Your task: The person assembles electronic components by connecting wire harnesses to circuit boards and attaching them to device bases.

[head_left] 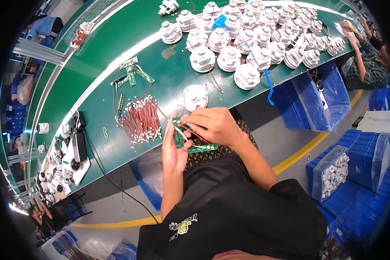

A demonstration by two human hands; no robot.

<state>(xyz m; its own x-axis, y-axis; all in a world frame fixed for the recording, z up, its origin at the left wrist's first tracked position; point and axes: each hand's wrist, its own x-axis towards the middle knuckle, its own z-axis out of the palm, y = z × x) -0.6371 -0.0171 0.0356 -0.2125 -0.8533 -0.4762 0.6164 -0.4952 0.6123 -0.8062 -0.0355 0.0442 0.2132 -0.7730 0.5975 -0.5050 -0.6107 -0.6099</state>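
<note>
Beyond lettered shirt (238, 208), fingers (168, 138) holding circuit board (177, 138)

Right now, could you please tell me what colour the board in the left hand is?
The board is green, seen best in the head view.

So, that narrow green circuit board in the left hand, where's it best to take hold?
Probably by its long edges, coming from the left: the narrow green circuit board is a flat strip lying along the left hand, while the right hand and a white wire crowd its right side. Gripping the edges should leave its face free.
</note>
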